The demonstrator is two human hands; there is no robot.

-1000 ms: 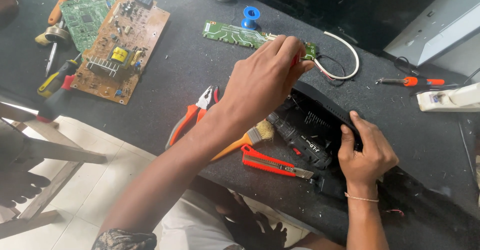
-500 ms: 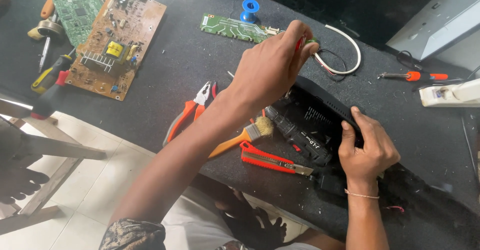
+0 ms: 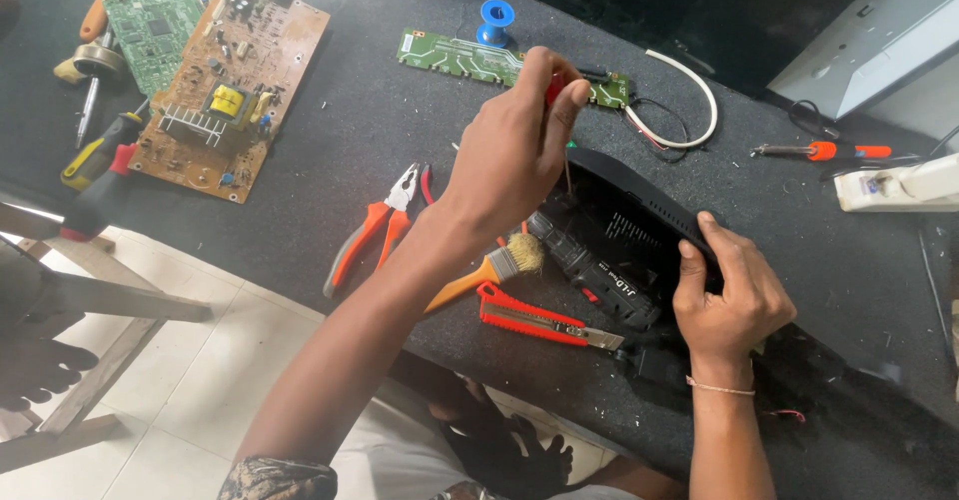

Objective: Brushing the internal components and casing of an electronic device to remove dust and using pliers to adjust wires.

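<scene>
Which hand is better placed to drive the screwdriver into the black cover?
Left. The left hand already grips the screwdriver over the black cover; the right hand steadies the cover's edge.

Even daylight — sharp focus, soft shadows

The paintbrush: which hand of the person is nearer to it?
Left. The left hand holds a screwdriver just above the paintbrush, with its wrist almost over the bristles. The right hand grips the black cover further to the right, beyond the drill.
</scene>
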